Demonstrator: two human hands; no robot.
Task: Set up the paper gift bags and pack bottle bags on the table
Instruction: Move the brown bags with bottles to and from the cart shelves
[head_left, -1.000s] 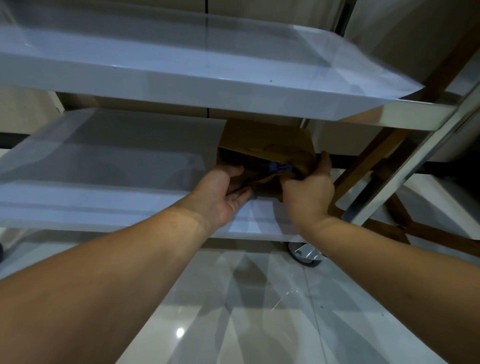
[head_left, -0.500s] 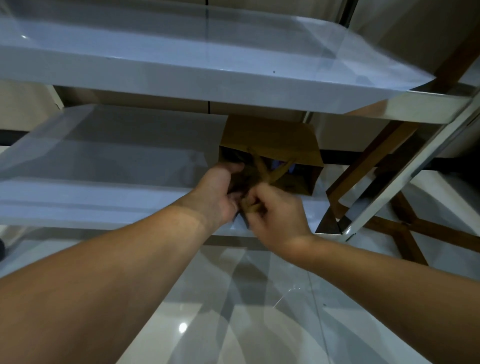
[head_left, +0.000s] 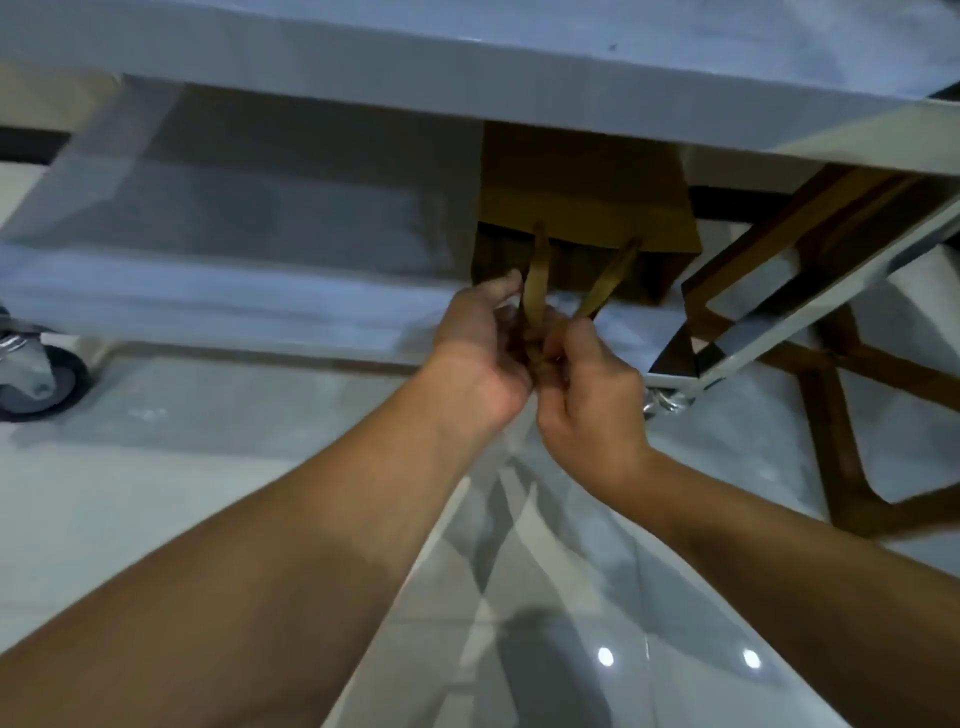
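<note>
brown paper gift bag (head_left: 587, 208) on the lower shelf (head_left: 234, 291) of a wheeled metal cart, at the shelf's right end, mostly tucked beneath the upper shelf (head_left: 467, 57). plain kraft-brown, matte, no print visible; lying with its open mouth turned toward the camera, the top panel flat and tapering back into shadow under the upper shelf, the mouth a dark slot along the front edge. two flat paper handle strips (head_left: 535, 280) of the same brown, running from the mouth edge out over the shelf lip and converging between the hands, the left strip nearly straight, the right one slanting inward. left hand (head_left: 483, 358) just in front of the bag, fingers curled around the gathered handle strips, thumb tip near the bag's lower left corner. right hand (head_left: 592, 400) touching the left, knuckles up, fingers curled and pinching the same strips where they meet. contents of the bag impossible to tell, interior too dark. caster wheel (head_left: 36, 379) at the far left under the shelf, a second caster partly hidden behind the right hand. wooden crossed frame (head_left: 831, 374) to the right of the cart. glossy pale tiled floor (head_left: 156, 493) below, with two small bright light reflections near the bottom.
</note>
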